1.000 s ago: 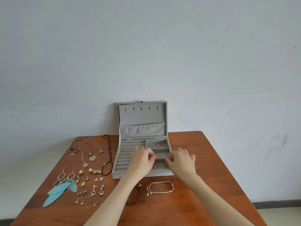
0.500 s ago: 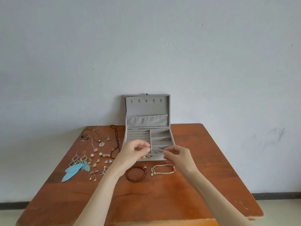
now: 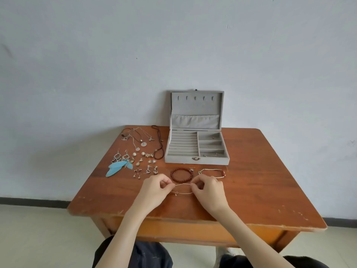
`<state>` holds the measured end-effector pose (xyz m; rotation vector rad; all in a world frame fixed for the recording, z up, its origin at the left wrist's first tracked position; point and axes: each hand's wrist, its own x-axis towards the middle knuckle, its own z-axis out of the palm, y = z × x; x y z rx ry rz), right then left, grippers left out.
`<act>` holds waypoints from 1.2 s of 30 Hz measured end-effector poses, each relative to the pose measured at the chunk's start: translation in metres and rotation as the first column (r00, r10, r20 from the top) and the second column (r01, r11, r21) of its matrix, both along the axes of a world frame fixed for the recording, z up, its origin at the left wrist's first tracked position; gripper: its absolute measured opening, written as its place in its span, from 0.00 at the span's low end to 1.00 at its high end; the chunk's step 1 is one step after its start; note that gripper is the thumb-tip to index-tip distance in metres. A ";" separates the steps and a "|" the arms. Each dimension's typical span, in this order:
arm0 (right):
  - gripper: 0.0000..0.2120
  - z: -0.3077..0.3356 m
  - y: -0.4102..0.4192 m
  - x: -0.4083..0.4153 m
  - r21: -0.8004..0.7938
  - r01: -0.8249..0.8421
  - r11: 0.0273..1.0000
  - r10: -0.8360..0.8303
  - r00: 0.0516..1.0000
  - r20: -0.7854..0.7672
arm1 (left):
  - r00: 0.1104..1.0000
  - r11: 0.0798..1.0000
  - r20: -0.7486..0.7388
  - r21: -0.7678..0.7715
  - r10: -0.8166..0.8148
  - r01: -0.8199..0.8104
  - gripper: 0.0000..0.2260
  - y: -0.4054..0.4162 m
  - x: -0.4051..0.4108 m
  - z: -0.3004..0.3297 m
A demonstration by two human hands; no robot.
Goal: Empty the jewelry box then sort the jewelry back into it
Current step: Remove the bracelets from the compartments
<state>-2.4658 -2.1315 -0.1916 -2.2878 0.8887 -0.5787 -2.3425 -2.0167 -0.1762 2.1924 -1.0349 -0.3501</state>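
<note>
So the emptying part was nearly done. The jewelry box (image 3: pixel 197 147) sat open at the back of the table (image 3: pixel 260 180), and only a thin piece or two looked left in its right-hand compartments. Necklaces (image 3: pixel 143 140) and earrings (image 3: pixel 123 161) were spread out to its left, two bracelets (image 3: pixel 181 175) in front. Left hand (image 3: pixel 154 190) and right hand (image 3: pixel 209 190) each pinched an end of a thin chain (image 3: pixel 182 188), held low over the table. Sorting everything back hadn't started yet, I'd guess.
</note>
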 end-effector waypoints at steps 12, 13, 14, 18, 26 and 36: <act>0.05 -0.009 0.003 0.003 -0.138 0.032 0.990 -0.034 0.999 -0.013 | 0.990 0.998 0.139 -0.059 -0.008 0.016 0.03 -0.001 -0.004 -0.007; 0.05 -0.009 0.002 0.002 -0.130 0.031 0.991 -0.031 1.000 0.003 | 0.991 0.998 0.136 -0.063 -0.021 0.030 0.04 -0.002 -0.005 -0.006; 0.05 -0.008 0.001 0.002 -0.120 0.030 0.992 -0.027 0.999 0.033 | 0.989 0.996 0.142 -0.071 -0.038 0.048 0.05 -0.003 -0.005 -0.004; 0.03 -0.001 -0.014 -0.003 -0.101 0.040 0.994 -0.026 0.990 0.135 | 0.971 0.986 0.226 -0.120 -0.084 0.113 0.06 -0.015 -0.005 0.006; 0.07 0.022 -0.089 -0.010 -0.209 0.170 0.963 -0.160 0.985 0.063 | 0.934 0.976 0.314 -0.075 -0.170 0.204 0.08 -0.085 0.006 0.016; 0.11 0.034 -0.138 0.016 -0.262 0.113 0.958 -0.205 0.912 -0.354 | 0.890 0.982 0.417 0.121 -0.186 0.148 0.08 -0.164 0.011 0.018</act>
